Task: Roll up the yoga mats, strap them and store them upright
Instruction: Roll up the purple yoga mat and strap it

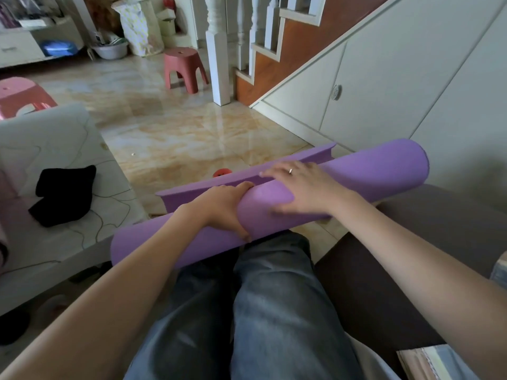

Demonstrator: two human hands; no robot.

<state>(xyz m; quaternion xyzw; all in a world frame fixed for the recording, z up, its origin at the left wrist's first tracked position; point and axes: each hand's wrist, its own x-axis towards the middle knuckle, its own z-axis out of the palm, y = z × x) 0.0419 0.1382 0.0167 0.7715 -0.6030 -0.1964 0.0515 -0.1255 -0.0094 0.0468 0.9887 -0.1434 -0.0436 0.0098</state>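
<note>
Orange object (221,172) mostly hidden behind purple mat (370,171).

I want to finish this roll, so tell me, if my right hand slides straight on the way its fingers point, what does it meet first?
Probably the loose flap of the purple yoga mat: the right hand lies flat on the roll, fingers pointing at that unrolled edge just beyond. Depth is hard to judge.

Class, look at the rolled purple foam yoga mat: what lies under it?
Under the rolled purple foam yoga mat are the person's blue-jeaned legs, near the roll's middle. Both hands rest on top. A small red object peeks out behind; the mat covers most of it.
</note>
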